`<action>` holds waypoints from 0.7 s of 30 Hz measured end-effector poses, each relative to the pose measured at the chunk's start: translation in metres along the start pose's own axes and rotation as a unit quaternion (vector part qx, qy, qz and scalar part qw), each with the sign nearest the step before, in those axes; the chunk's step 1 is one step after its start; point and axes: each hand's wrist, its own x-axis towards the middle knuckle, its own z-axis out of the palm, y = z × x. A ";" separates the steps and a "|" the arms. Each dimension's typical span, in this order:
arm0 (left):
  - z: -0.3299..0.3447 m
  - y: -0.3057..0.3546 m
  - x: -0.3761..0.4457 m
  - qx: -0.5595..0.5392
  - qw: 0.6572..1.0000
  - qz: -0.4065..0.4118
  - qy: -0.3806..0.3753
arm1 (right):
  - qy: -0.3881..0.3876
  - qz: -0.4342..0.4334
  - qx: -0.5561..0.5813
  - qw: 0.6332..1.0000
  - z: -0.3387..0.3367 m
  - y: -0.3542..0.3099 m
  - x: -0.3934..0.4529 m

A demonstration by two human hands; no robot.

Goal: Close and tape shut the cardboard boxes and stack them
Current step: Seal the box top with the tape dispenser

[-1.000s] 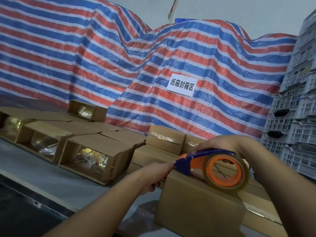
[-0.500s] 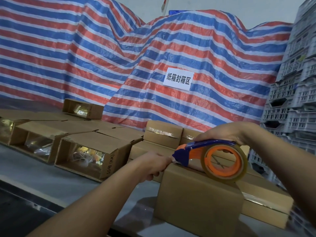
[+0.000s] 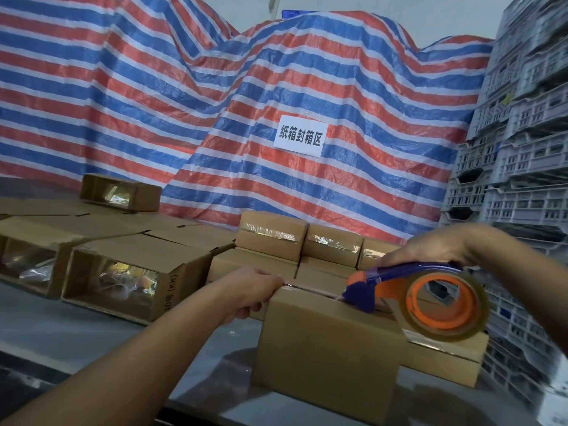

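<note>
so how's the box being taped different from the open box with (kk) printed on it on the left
The box being taped has its flaps shut, with tape running along its top seam; the (KK) box gapes open, showing plastic-wrapped contents. The left hand grips the taped box's end while the right hand holds the tape dispenser on it; nothing touches the (KK) box. Both are plain brown cardboard on the same table.

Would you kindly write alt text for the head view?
A right hand draws a blue-and-orange tape dispenser along a closed cardboard box while the left hand grips its end. Open boxes lie left, taped boxes behind.
</note>
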 end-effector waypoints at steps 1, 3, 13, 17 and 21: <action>0.000 0.002 -0.001 0.002 1.000 -0.004 0.000 | 0.003 -0.001 -0.009 1.000 0.001 -0.001 0.002; -0.002 0.010 -0.003 0.038 0.999 -0.012 0.001 | 0.008 0.004 -0.009 1.000 0.001 -0.002 0.004; 0.046 0.022 -0.027 0.430 0.858 0.279 0.036 | 0.018 -0.017 0.029 0.999 0.005 0.015 0.013; 0.048 0.016 -0.025 0.482 0.822 0.298 0.064 | -0.024 -0.022 0.091 0.995 0.003 0.029 0.016; 0.048 0.014 -0.027 0.485 0.820 0.299 0.056 | -0.023 -0.060 0.102 0.993 -0.008 0.058 0.003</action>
